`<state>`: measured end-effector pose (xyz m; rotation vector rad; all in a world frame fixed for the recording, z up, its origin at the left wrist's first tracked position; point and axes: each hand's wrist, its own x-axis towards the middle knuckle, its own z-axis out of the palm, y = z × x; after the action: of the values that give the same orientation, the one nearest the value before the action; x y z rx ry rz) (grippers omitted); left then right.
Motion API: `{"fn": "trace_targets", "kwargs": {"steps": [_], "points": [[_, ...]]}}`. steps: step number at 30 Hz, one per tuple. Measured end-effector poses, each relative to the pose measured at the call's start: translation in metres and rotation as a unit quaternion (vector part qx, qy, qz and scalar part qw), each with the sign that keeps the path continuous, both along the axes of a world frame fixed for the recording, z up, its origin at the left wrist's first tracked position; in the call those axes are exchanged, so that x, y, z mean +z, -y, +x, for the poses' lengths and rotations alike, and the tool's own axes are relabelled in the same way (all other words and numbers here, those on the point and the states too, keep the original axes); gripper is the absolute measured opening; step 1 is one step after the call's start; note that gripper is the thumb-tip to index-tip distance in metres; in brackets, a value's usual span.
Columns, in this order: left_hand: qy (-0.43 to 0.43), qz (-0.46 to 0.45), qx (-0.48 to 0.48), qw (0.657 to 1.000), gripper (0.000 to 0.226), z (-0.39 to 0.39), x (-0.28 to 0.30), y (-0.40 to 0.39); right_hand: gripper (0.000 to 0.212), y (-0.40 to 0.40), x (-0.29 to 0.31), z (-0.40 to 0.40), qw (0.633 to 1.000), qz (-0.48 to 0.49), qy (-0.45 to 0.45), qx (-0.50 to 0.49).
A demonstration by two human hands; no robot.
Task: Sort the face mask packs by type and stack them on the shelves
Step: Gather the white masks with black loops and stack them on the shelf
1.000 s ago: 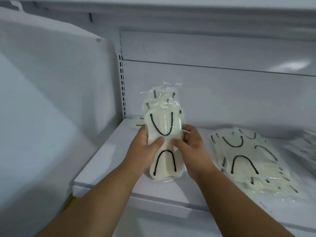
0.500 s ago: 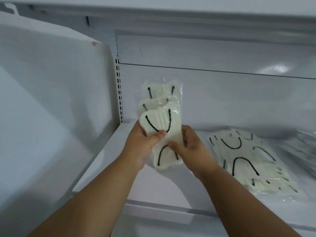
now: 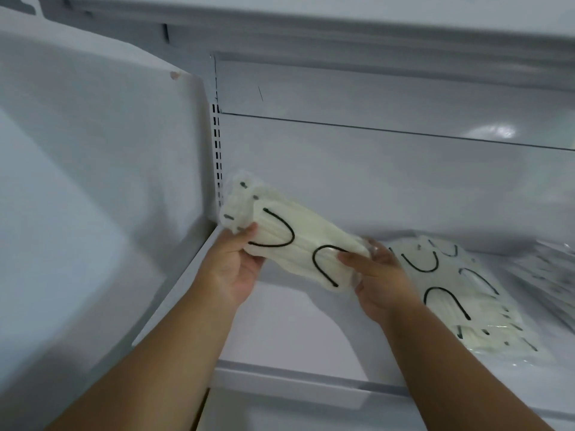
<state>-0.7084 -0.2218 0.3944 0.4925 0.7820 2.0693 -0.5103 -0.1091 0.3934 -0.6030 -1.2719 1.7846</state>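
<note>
While both hands (image 3: 230,269) (image 3: 381,283) grip one bundle (image 3: 289,237), one pile (image 3: 460,293) lies shelved.

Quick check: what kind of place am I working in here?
Probably a shop or stockroom: white metal shelf on a slotted upright, with clear-wrapped cream face mask packs with black ear loops piled on it.

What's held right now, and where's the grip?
A bundle of mask packs: left hand grips its upper-left end, right hand its lower-right end.
</note>
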Motion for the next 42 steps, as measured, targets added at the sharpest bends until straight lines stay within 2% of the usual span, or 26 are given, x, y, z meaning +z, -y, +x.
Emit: {"fn": "trace_targets", "kwargs": {"steps": [2,4,6,9,10,11,13,15,19,21,23,26,28,30,33,35,37,40,42], "points": [[-0.044,-0.015,0.047,0.998,0.054,-0.024,-0.001,0.008,0.026,-0.009,0.007,0.01,0.998,0.046,0.047,-0.022],[-0.106,-0.067,0.089,0.988,0.048,-0.038,-0.003,0.016,0.027,-0.015,0.013,0.015,0.992,0.09,0.085,-0.028],[-0.186,-0.115,0.072,0.973,0.044,-0.041,-0.008,0.021,0.03,-0.02,0.013,0.015,0.988,0.111,0.1,-0.032],[-0.299,-0.175,0.015,0.938,0.033,-0.038,-0.021,0.023,0.033,-0.018,0.001,0.007,0.99,0.082,0.104,-0.039],[-0.336,-0.205,0.009,0.919,0.039,-0.036,-0.023,0.024,0.039,-0.016,-0.005,0.004,0.99,0.073,0.112,-0.045],[-0.36,-0.226,0.007,0.905,0.053,-0.035,-0.025,0.024,0.046,-0.014,-0.01,0.001,0.99,0.061,0.113,-0.049],[-0.362,-0.232,0.005,0.903,0.073,-0.035,-0.027,0.024,0.05,-0.01,-0.017,-0.002,0.993,0.033,0.104,-0.045],[-0.361,-0.219,0.02,0.906,0.059,-0.036,-0.026,0.026,0.046,-0.009,-0.019,-0.001,0.993,0.016,0.108,-0.04],[-0.39,-0.21,0.066,0.894,0.037,-0.031,-0.022,0.028,0.019,-0.008,-0.011,0.001,0.99,0.08,0.095,-0.065],[-0.381,-0.224,0.08,0.894,0.023,-0.032,-0.021,0.03,0.018,-0.007,-0.009,0.004,0.987,0.105,0.102,-0.06],[-0.388,-0.242,0.048,0.888,0.027,-0.035,-0.023,0.032,0.021,-0.008,-0.013,0.012,0.978,0.132,0.158,-0.032],[-0.439,-0.273,0.005,0.856,0.044,-0.039,-0.028,0.034,0.027,-0.009,-0.02,0.023,0.958,0.164,0.237,0.013],[-0.465,-0.267,0.035,0.843,0.03,-0.038,-0.029,0.032,0.021,-0.01,-0.022,0.026,0.961,0.171,0.218,-0.009],[-0.473,-0.254,0.064,0.841,0.023,-0.038,-0.029,0.032,0.025,-0.011,-0.022,0.026,0.966,0.163,0.197,-0.032],[-0.5,-0.272,0.05,0.821,0.034,-0.04,-0.033,0.032,0.018,-0.012,-0.023,0.03,0.973,0.131,0.186,-0.023],[-0.51,-0.285,0.053,0.81,0.016,-0.04,-0.034,0.033,0.014,-0.013,-0.022,0.033,0.981,0.098,0.164,-0.018],[-0.515,-0.285,0.077,0.805,0.006,-0.039,-0.034,0.032,0.029,-0.014,-0.024,0.035,0.982,0.087,0.162,-0.036],[-0.504,-0.29,0.116,0.805,0.02,-0.038,-0.032,0.032,0.022,-0.011,-0.026,0.034,0.97,0.128,0.195,-0.061],[-0.47,-0.29,0.131,0.823,0.024,-0.038,-0.029,0.032,0.012,-0.009,-0.026,0.031,0.957,0.156,0.229,-0.086]]}}
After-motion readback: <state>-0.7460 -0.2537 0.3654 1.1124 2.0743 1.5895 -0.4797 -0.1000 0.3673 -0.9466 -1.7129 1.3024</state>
